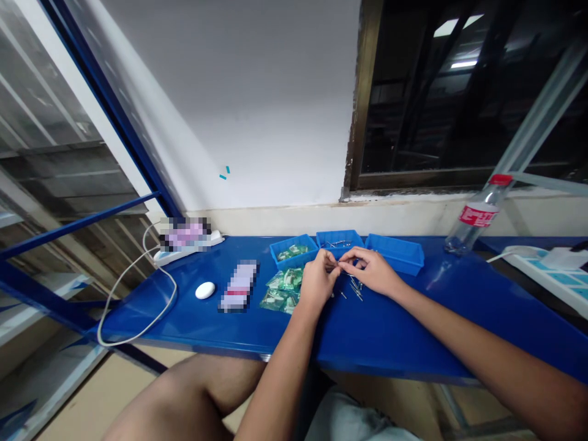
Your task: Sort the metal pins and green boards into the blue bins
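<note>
My left hand (320, 277) and my right hand (371, 269) meet fingertip to fingertip above the blue table. Both are closed in a pinch, and whatever sits between the fingers is too small to name. Under and beside my right hand lie several thin metal pins (356, 288) loose on the table. To the left of my left hand are several small green-and-clear plastic packets (279, 293), partly hidden by that hand. Just beyond the hands stands a blue bin (340, 236) with some thin metal pieces in it.
Another blue bin (294, 250) holds green packets; a third blue bin (397, 254) stands right. A white oval object (205, 290), a blurred-out flat item (239, 286) and a cable (138, 335) lie left. A red-capped bottle (478, 215) and power strip (551, 275) are right.
</note>
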The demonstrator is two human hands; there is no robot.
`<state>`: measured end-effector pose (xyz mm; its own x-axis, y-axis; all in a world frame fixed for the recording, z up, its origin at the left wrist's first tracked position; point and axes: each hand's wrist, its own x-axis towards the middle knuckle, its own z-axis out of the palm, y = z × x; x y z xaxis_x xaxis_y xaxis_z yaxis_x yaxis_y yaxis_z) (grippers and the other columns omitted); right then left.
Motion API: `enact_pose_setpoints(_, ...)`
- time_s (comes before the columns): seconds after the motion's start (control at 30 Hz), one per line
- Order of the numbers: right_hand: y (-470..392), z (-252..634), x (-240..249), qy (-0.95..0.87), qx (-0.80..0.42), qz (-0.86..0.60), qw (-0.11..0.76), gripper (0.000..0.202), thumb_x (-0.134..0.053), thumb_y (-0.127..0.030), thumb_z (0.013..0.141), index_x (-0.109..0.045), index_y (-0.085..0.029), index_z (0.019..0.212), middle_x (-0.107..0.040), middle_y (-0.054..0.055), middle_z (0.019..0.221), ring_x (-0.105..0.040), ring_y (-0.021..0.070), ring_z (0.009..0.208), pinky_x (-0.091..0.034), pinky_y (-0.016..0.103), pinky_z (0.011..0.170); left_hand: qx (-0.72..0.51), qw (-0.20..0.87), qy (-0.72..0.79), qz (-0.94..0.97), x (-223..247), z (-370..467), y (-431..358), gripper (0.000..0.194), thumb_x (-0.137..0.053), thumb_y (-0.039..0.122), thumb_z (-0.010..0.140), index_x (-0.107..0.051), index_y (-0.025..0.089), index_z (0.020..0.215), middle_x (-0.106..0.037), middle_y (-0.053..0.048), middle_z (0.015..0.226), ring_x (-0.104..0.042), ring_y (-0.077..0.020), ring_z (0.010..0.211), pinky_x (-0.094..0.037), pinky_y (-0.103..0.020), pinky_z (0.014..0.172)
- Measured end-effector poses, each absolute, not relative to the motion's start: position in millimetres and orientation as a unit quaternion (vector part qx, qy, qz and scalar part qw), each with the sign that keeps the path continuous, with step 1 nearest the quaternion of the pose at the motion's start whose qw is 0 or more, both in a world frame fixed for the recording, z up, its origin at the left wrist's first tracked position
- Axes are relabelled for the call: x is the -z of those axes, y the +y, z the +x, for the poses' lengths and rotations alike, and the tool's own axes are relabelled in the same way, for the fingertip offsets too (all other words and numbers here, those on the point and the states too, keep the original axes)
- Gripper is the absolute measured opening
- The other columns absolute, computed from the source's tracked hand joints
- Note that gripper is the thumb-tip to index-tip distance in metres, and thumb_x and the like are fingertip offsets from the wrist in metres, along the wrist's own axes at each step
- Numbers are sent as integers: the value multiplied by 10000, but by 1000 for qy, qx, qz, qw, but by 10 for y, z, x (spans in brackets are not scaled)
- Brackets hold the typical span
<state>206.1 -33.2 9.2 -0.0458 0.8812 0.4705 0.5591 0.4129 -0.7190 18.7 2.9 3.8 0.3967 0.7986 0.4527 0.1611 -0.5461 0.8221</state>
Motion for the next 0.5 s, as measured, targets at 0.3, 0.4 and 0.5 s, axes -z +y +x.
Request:
enact_pose_setpoints(0.3,-291,2094,-61,-672,-234,-508,486,309,-618,-489,982,-752,-218,922,-757,52,920,-689,223,867,-533,342,785,-513,394,297,703,-80,196,55,198,-728,216,932,-550,220,1019,-763,-39,945,-753,-174,854,-577,-275,789)
enact_pose_setpoints(0.4,-301,2058,-45,-683,-283,-479,473,339,-611,-511,981,-747,-209,909,-735,44,900,-672,207,828,-542,337,793,-532,438,291,664,-88,197,66,235,-733,281,946,-549,210,1073,-770,-48,941,-761,-172,830,-587,-277,780)
enact_pose_setpoints(0.5,-308,2017,-25,-681,-326,-466,461,343,-649,-531,949,-748,-204,913,-736,40,900,-672,193,792,-553,337,787,-526,457,289,656,-85,193,68,273,-731,272,948,-557,210,1149,-789,-62,980,-775,-182,836,-606,-296,790)
